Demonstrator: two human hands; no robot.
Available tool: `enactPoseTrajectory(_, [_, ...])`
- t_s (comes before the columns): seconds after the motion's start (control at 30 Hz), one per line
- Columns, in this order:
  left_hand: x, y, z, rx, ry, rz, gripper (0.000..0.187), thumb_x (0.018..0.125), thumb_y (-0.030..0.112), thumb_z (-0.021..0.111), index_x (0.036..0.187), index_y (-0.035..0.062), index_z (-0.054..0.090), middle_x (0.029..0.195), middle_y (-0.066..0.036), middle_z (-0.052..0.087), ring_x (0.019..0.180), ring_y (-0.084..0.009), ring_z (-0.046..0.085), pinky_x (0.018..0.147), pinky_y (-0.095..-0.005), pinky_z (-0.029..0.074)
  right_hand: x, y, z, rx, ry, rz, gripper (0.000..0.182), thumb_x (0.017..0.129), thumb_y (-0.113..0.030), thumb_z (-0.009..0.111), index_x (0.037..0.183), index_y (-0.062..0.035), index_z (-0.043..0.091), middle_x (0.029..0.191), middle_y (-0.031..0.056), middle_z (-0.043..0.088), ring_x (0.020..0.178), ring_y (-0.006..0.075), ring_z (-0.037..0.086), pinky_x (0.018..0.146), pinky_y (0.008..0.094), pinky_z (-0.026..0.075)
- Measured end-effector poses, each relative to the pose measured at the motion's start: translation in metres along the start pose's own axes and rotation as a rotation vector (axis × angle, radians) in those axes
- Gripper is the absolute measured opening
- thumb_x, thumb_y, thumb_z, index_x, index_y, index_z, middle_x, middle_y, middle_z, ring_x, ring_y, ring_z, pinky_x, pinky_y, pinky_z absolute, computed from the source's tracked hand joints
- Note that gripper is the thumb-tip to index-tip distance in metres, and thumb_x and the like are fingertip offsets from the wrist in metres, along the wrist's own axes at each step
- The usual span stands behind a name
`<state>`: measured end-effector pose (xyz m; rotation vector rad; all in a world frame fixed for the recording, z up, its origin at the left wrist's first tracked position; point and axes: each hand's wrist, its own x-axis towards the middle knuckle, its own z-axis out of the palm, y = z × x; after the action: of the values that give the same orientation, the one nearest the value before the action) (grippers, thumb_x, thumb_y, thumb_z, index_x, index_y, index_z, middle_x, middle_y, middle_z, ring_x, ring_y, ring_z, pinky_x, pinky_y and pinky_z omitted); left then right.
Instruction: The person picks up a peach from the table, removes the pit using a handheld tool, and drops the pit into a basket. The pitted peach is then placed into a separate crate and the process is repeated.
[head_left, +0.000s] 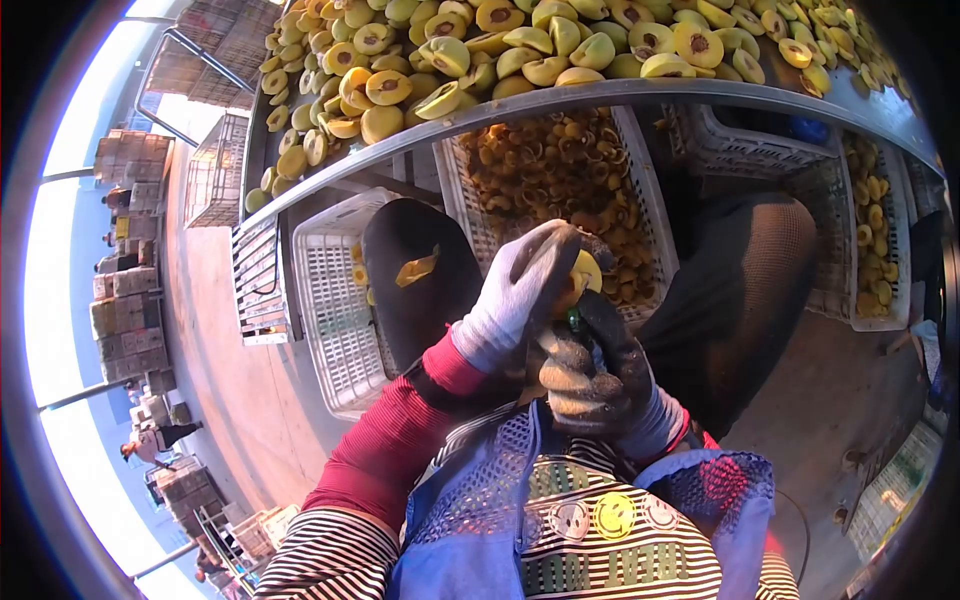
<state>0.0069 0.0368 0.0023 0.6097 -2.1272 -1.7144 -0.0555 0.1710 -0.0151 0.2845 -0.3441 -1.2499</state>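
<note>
"Firstly, where is the stone-fruit piece (587,269)?"
"Between the gloved left hand (522,285) and right hand (594,368), by the scrap crate (650,195). Left fingers close round it; right fingers curl tightly on a green item (574,319), mostly hidden."
"Orientation?"
"Yellow side rightward; long axis indeterminable."

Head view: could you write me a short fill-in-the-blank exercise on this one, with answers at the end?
The left hand and the right hand both wear ____.
The plastic crate of brown fruit scraps shows ____ the two knees.
Stone-fruit halves lie heaped on the ____ above this crate.
The middle smiley on the striped shirt is coloured ____.
Missing words: gloves; between; table; yellow.
</note>
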Motion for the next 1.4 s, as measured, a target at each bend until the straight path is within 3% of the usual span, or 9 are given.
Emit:
enactPoseTrajectory(0.3, [0.013,-0.009,-0.021,0.399,-0.276,0.210,0.034,0.092,0.033,0.051,0.097,0.0005,0.060,0.079,-0.009,0.062,0.076,-0.0154,0.060,0.069,-0.0334,0.048,0.003,0.013,-0.010,0.263,-0.145,0.077,0.047,0.096,-0.053,0.037,0.085,-0.0084,0.044,0.053,-0.0007,0.044,0.035,0.0080,0.038,0.031,0.0223,0.029])
enactPoseTrajectory(0.4, [-0.003,-0.017,0.005,-0.726,-0.078,-0.543,0.048,0.094,0.045,0.049,0.112,0.0011,0.057,0.097,-0.009,0.065,0.082,-0.0198,0.063,0.077,-0.0317,0.051,0.008,0.016,0.003,0.274,-0.201,0.031,0.046,0.095,-0.053,0.038,0.083,-0.0088,0.043,0.053,-0.0010,0.044,0.034,0.0064,0.037,0.031,0.0224,0.029])
enactPoseTrajectory(0.5, [-0.031,-0.037,0.030,-0.318,0.150,-0.091,0.043,0.094,0.030,0.055,0.126,0.0018,0.050,0.104,-0.013,0.061,0.088,-0.0197,0.062,0.083,-0.0314,0.051,0.008,-0.004,0.008,0.045,-0.428,0.057,0.047,0.094,-0.058,0.038,0.080,-0.0122,0.042,0.054,-0.0023,0.039,0.041,0.0060,0.036,0.038,0.0232,0.031])
enactPoseTrajectory(0.57, [-0.012,-0.033,-0.001,-1.355,0.153,-0.736,0.084,0.075,0.003,0.074,0.143,0.0034,0.025,0.119,-0.017,0.052,0.095,-0.0241,0.059,0.086,-0.0366,0.050,0.001,-0.010,-0.004,0.121,-0.260,-0.112,0.044,0.094,-0.056,0.039,0.082,-0.0133,0.042,0.055,-0.0025,0.039,0.042,0.0069,0.037,0.041,0.0241,0.031])
enactPoseTrajectory(0.67, [-0.028,-0.026,-0.012,0.414,0.272,0.446,0.056,0.092,0.046,0.051,0.118,-0.0029,0.052,0.097,-0.014,0.062,0.088,-0.0196,0.061,0.081,-0.0330,0.051,-0.002,-0.019,-0.021,0.107,-0.169,-0.102,0.040,0.095,-0.053,0.038,0.086,-0.0140,0.042,0.060,-0.0013,0.041,0.046,0.0101,0.039,0.042,0.0256,0.033])
enactPoseTrajectory(0.8, [-0.023,-0.008,-0.038,-0.856,0.302,-0.459,0.058,0.098,0.049,0.032,0.101,-0.0018,0.060,0.090,-0.011,0.065,0.082,-0.0190,0.062,0.073,-0.0306,0.053,-0.002,-0.022,-0.020,-0.105,0.053,-0.176,0.037,0.097,-0.048,0.038,0.087,-0.0124,0.042,0.056,-0.0016,0.039,0.043,0.0103,0.036,0.039,0.0263,0.031])
enactPoseTrajectory(0.97, [-0.029,-0.036,-0.073,-0.216,0.528,0.038,0.031,0.098,0.023,0.045,0.110,-0.0034,0.057,0.099,-0.006,0.064,0.096,-0.0122,0.056,0.087,-0.0281,0.044,-0.028,-0.062,-0.059,-0.360,0.189,-0.125,0.034,0.098,-0.042,0.036,0.099,-0.0135,0.055,0.067,0.0006,0.050,0.050,0.0113,0.045,0.046,0.0271,0.041])
enactPoseTrajectory(1.23, [-0.088,-0.033,-0.197,0.967,0.882,-0.606,0.053,0.085,0.038,0.058,0.122,0.0017,0.049,0.114,-0.022,0.055,0.104,-0.0370,0.055,0.089,-0.0422,0.045,0.010,-0.056,-0.058,-0.736,0.776,-0.031,0.033,0.099,-0.039,0.036,0.102,-0.0128,0.056,0.069,0.0002,0.051,0.053,0.0116,0.047,0.048,0.0275,0.043])
enactPoseTrajectory(1.4, [-0.019,-0.018,-0.195,0.890,0.806,-0.282,0.060,0.081,0.040,0.064,0.123,-0.0006,0.048,0.119,-0.024,0.048,0.110,-0.0393,0.050,0.095,-0.0416,0.041,0.027,-0.056,-0.067,-0.860,0.888,0.013,0.032,0.099,-0.037,0.036,0.104,-0.0123,0.056,0.070,-0.0001,0.052,0.054,0.0118,0.048,0.049,0.0278,0.044])
